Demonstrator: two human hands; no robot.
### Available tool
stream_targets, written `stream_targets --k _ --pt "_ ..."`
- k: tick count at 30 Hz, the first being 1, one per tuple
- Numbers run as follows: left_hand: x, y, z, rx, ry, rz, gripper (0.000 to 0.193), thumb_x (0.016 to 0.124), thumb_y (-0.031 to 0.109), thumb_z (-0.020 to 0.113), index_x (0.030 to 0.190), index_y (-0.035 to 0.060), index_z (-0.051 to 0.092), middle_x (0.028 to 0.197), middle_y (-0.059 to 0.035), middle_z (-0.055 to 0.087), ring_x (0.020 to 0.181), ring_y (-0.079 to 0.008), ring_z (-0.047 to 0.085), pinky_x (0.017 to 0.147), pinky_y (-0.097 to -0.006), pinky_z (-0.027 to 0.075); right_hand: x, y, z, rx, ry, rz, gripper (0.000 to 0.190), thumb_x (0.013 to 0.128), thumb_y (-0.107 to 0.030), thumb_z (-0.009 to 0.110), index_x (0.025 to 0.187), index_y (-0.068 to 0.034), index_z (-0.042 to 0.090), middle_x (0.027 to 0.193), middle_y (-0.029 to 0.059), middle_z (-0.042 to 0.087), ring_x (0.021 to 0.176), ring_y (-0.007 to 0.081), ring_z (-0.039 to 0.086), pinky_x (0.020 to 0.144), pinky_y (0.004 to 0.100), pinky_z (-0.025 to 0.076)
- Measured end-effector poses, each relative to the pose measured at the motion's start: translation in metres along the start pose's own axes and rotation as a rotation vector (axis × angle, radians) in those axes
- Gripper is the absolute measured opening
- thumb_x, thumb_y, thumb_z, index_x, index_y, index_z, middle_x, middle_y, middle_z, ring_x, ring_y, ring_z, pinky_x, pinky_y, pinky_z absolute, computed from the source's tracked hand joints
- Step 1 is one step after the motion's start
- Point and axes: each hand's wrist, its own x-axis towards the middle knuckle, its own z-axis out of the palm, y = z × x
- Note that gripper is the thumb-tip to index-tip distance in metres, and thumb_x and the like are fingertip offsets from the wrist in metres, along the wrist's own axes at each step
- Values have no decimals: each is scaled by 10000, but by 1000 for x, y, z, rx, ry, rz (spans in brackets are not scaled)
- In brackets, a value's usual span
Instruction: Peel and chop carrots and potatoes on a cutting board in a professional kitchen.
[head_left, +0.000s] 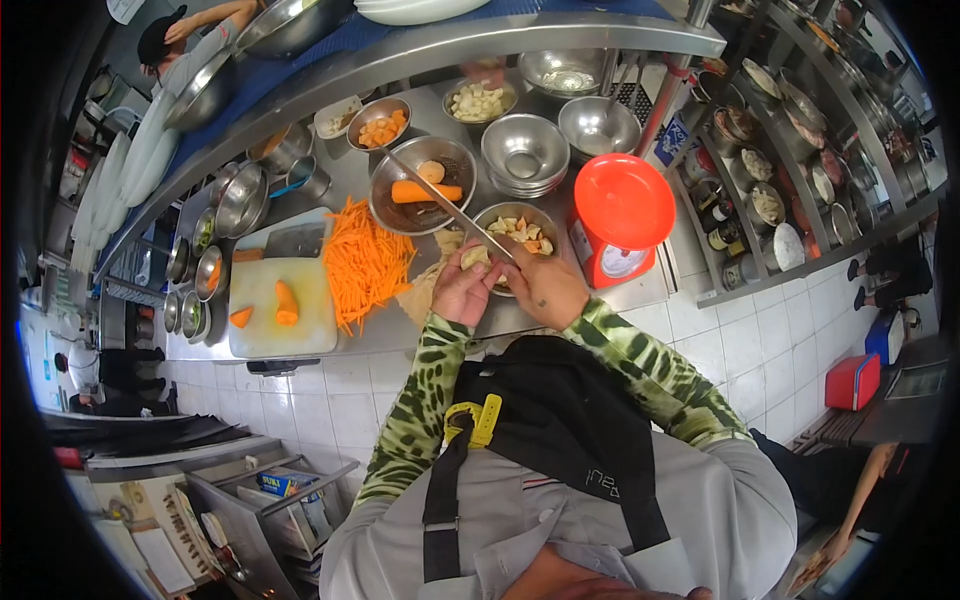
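My left hand (459, 294) holds a pale, rounded vegetable piece (475, 257) near the table's front edge. In my right hand (547, 289) is the handle of a long kitchen knife (450, 208), its blade pointing up and left, by the piece. Just beyond my hands, a steel bowl (553, 225) contains cut pale and orange pieces. Behind the blade stands a perforated steel bowl (381, 196) with a carrot (424, 192) and a round pale vegetable (431, 172). Peelings (421, 296) lie left of my left hand, beside a heap of carrot strips (365, 259).
A red kitchen scale (624, 217) stands right of the bowl. Left is a cutting board (281, 330) with carrot pieces (286, 304); a cleaver blade (295, 240) lies behind them. Stacked steel bowls (525, 154) stand farther back, under an overhead shelf edge (480, 41).
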Motion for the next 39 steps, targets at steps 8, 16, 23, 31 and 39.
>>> stream_targets --k 8,16,23,31,39 --pt "-6 -8 10 52 34 -11 444 880 -3 594 1298 -3 445 1184 -131 569 1103 -271 560 985 -422 452 4 28 24 -158 -157 55 451 889 -193 546 1306 -45 457 787 201 671 755 370 672 673 468 530" --pt "6 -17 18 185 99 47 419 889 -10 584 1289 36 471 1154 -92 577 1100 -222 568 979 -392 464 14 32 19 -367 -185 128 556 863 -177 534 1389 -50 402 807 202 680 747 356 681 672 459 536" --pt "3 -1 8 49 54 -41 455 880 0 594 1314 44 465 1191 -118 575 1103 -239 570 1032 -398 436 9 34 4 -262 3 99 497 903 -199 540 1373 -77 433 774 190 667 712 367 658 658 468 521" --pt "3 -2 0 -26 -12 -17 418 891 -3 571 1299 16 481 1251 -125 547 1148 -267 542 1068 -429 401 3 9 5 -122 -135 53 422 941 -210 496 1347 -98 462 772 200 659 726 380 651 665 472 514" --pt "-2 4 2 53 -40 2 433 903 17 579 1319 -16 465 1237 -117 558 1139 -238 551 1028 -418 435 -1 -3 1 -96 75 -80 470 924 -203 526 1382 -147 440 698 179 642 664 359 652 597 456 512"
